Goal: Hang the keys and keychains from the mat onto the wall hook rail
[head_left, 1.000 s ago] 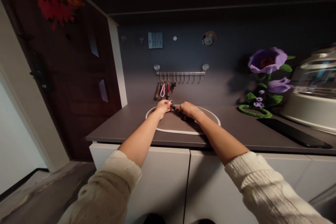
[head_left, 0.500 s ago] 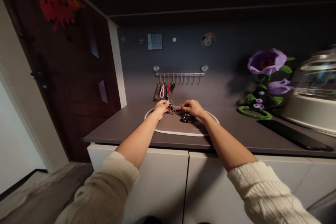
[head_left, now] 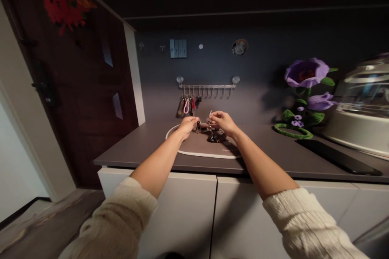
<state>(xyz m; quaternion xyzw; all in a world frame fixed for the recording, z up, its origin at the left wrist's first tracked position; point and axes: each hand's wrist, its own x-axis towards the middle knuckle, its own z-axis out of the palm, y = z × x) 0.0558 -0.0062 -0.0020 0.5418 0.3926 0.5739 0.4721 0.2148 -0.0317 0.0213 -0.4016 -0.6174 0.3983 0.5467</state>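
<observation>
My left hand [head_left: 187, 125] is closed in a pinch on a small bunch of keys [head_left: 199, 126], which dangles at its fingertips over the mat [head_left: 194, 145]. Just to the right, my right hand [head_left: 223, 121] pinches a small metal key ring [head_left: 209, 119] between thumb and forefinger; a thin light piece sticks up above the fingers. Beneath it a dark, shiny clump of keys [head_left: 214, 139] rests on the mat. Whether that clump hangs from the ring I cannot tell. Several key sets [head_left: 186, 106] hang on the left hooks of the clear rail [head_left: 209, 86] behind my hands.
The grey counter [head_left: 127, 145] holds a purple knitted flower [head_left: 308, 73] with a green ring base, a black phone-like slab [head_left: 337, 158] and a domed white appliance [head_left: 361, 129] at right. A dark red door [head_left: 91, 89] stands at left. White cabinet doors [head_left: 182, 210] are below.
My right hand has lifted slightly and turned, bringing a metal ring into sight at its fingertips. My left hand keeps its keys nearly in place. The whole view has shifted slightly.
</observation>
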